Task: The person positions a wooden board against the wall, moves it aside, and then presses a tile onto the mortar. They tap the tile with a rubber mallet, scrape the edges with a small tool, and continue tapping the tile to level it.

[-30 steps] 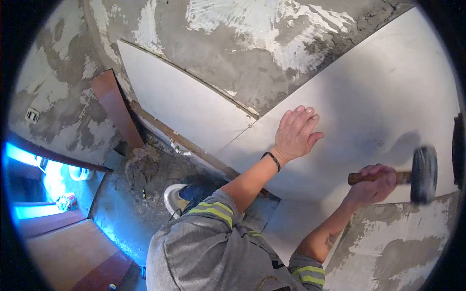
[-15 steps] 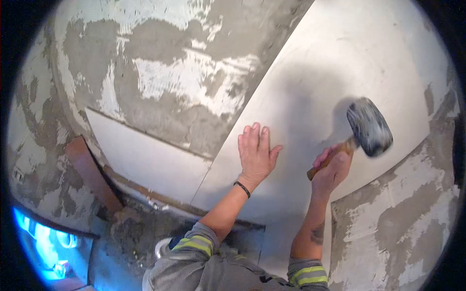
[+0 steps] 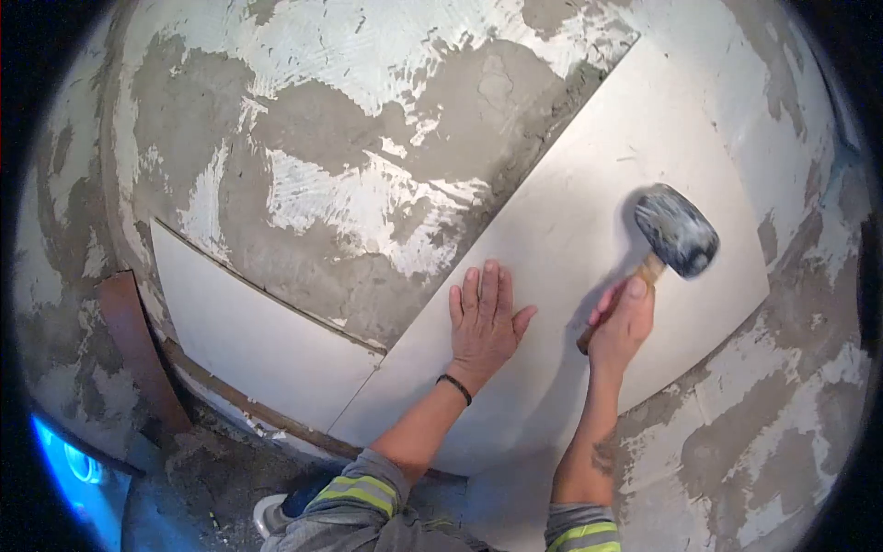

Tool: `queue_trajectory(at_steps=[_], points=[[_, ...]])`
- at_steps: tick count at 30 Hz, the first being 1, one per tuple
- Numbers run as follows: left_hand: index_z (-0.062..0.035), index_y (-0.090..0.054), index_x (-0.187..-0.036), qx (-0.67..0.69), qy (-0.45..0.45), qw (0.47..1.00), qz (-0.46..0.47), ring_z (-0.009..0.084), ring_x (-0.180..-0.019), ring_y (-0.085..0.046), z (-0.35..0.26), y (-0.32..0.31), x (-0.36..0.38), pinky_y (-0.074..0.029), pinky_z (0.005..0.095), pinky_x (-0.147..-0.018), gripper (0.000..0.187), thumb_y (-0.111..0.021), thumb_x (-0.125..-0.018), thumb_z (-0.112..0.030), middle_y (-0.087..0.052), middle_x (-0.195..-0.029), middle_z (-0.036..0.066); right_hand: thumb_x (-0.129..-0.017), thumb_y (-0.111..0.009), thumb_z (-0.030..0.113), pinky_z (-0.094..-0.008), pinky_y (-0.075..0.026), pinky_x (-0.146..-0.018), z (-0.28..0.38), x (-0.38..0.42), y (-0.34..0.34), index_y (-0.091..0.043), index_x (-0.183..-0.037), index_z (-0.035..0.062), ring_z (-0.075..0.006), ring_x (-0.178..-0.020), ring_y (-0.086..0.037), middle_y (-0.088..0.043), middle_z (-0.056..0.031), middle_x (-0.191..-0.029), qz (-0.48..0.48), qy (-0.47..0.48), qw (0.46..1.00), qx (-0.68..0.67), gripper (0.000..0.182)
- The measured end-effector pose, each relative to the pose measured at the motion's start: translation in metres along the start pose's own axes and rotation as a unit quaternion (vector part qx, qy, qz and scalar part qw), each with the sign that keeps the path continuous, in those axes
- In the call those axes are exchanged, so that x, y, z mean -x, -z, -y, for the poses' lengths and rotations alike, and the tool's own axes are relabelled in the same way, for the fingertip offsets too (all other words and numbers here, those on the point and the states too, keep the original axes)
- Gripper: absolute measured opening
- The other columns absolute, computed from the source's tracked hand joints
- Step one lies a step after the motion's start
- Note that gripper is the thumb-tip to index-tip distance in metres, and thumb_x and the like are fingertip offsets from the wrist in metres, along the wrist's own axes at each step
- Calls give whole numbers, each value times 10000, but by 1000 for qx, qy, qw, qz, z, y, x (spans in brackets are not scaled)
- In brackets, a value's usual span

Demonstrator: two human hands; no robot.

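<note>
My left hand (image 3: pixel 485 322) lies flat on a large white tile (image 3: pixel 589 193) on the wall, fingers spread and a dark band round the wrist. To its right, my right hand (image 3: pixel 624 324) is wrapped round the wooden handle of a mallet (image 3: pixel 676 230). The mallet's black, white-smeared head is over the tile's right part; whether it touches the surface I cannot tell. A second white tile (image 3: pixel 258 331) adjoins the large one at the lower left, with a thin joint between them.
Bare grey wall with white patches (image 3: pixel 359 202) lies above the tiles. A reddish-brown board (image 3: pixel 140 350) leans at the left. Rubble covers the dark floor (image 3: pixel 221 469), near a shoe (image 3: pixel 269 515). Blue light shows at the lower left.
The view has shifted, showing more of the large tile's upper edge. The mallet head has moved slightly left and appears closer to the tile. My left hand stays flat on it.
</note>
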State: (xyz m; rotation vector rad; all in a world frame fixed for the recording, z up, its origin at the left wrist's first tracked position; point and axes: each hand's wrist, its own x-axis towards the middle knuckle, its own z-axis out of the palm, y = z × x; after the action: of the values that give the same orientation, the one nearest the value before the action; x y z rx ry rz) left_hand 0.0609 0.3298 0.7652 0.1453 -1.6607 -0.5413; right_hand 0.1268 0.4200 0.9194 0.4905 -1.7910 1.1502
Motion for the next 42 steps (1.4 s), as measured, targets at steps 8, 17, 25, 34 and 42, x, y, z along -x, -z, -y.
queue_trajectory(at_steps=[8, 17, 25, 34, 42], points=[[28, -354, -1524, 49, 27, 998, 34, 422, -1517, -205, -11, 10, -16, -143, 608, -1207, 787, -535, -993, -524, -251, -1641, 213, -1094, -456, 361, -250, -394, -470, -18, -19, -5, -520, -929, 53, -82, -493, -470, -504, 2, -617, 32, 42, 998, 28, 355], [36, -295, -1549, 105, -43, 993, -18, 421, -1529, -170, -29, 18, -116, -131, 612, -1208, 851, -618, -953, -478, -194, -1660, 218, -1090, -447, 379, -257, -395, -464, -1, -16, 5, -535, -923, 55, -88, -508, -475, -518, -13, -641, -37, 39, 996, -73, 375], [38, -283, -1552, 110, -48, 992, -27, 419, -1530, -166, -29, 16, -113, -126, 611, -1205, 873, -631, -942, -481, -173, -1665, 220, -1096, -442, 363, -258, -396, -455, -8, -34, 2, -552, -1007, 18, -91, -488, -469, -517, -15, -635, 5, 55, 998, 27, 373], [53, -257, -1556, 113, -46, 992, -18, 425, -1540, -138, -34, 18, -117, -103, 625, -1209, 868, -619, -954, -458, -158, -1662, 243, -1089, -478, 363, -266, -402, -463, 0, -44, 1, -528, -910, 36, -83, -489, -483, -508, 3, -602, 17, 45, 997, 56, 377], [86, -233, -1549, 116, -86, 988, -47, 430, -1540, -137, -44, 20, -163, -81, 577, -1231, 846, -594, -970, -414, -170, -1644, 284, -1091, -462, 382, -266, -416, -476, 15, -46, 0, -546, -954, 29, -93, -498, -493, -532, -13, -620, -22, 75, 997, -22, 389]])
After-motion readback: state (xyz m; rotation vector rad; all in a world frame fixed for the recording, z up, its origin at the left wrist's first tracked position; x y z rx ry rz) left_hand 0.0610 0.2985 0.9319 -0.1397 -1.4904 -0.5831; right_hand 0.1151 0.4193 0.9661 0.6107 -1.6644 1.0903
